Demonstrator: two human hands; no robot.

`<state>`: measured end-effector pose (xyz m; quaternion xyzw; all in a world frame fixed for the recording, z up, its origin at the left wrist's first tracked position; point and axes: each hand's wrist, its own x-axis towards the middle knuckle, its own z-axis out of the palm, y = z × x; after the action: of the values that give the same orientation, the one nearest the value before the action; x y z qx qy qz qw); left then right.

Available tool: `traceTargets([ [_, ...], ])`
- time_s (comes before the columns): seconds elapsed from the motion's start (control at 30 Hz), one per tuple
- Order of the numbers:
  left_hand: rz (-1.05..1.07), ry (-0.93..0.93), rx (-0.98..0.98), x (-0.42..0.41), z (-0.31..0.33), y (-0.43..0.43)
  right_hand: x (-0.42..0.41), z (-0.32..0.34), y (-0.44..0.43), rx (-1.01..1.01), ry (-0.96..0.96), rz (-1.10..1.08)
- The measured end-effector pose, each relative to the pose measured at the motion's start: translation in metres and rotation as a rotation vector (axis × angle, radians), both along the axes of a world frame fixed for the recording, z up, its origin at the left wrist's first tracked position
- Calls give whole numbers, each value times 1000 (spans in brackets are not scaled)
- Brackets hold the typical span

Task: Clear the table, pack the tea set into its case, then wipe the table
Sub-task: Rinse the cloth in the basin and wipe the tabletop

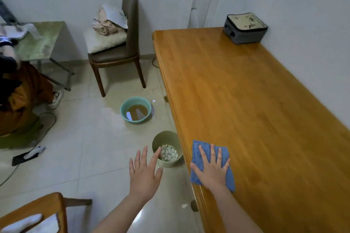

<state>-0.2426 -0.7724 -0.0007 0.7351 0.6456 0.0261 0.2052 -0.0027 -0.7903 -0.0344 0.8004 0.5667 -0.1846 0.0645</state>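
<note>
My right hand [212, 169] lies flat, fingers spread, on a blue cloth [201, 149] at the near left edge of the wooden table [255, 100]. My left hand [144, 172] hovers open over the floor, palm down, just left of a green waste bin [170, 162]. The grey tea set case [245, 28] stands zipped shut at the table's far right corner, against the wall.
The green bin holds shells and scraps. A teal basin [125, 113] of brown liquid sits on the tiled floor beyond it. A brown chair [121, 51] with cushions stands further back, a seated person [17, 91] at the left, a wooden chair [47, 210] near me.
</note>
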Motion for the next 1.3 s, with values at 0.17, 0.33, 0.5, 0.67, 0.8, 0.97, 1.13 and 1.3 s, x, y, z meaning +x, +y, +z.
traceTargets([
  [0.17,-15,-36,34,-27,10,56,-16,8,34,-38,-6,-84],
  [0.33,-25,-37,32,-43,0,103,-16,9,90,-39,-6,-57],
  [0.5,-42,18,-9,-51,-7,163,-22,5,160,-21,-25,-32],
  [0.67,-40,19,-8,-41,-1,242,-21,4,238,-32,-19,19],
  [0.8,-34,11,40,-34,8,315,-20,4,300,-17,-4,53],
  [0.97,-7,-12,93,-39,17,391,-22,6,368,-30,-10,81],
  [1.13,50,-51,60,-66,15,445,-33,7,440,-27,-24,73],
  [1.3,66,-23,-1,-107,-9,497,-52,1,508,14,-51,-17],
])
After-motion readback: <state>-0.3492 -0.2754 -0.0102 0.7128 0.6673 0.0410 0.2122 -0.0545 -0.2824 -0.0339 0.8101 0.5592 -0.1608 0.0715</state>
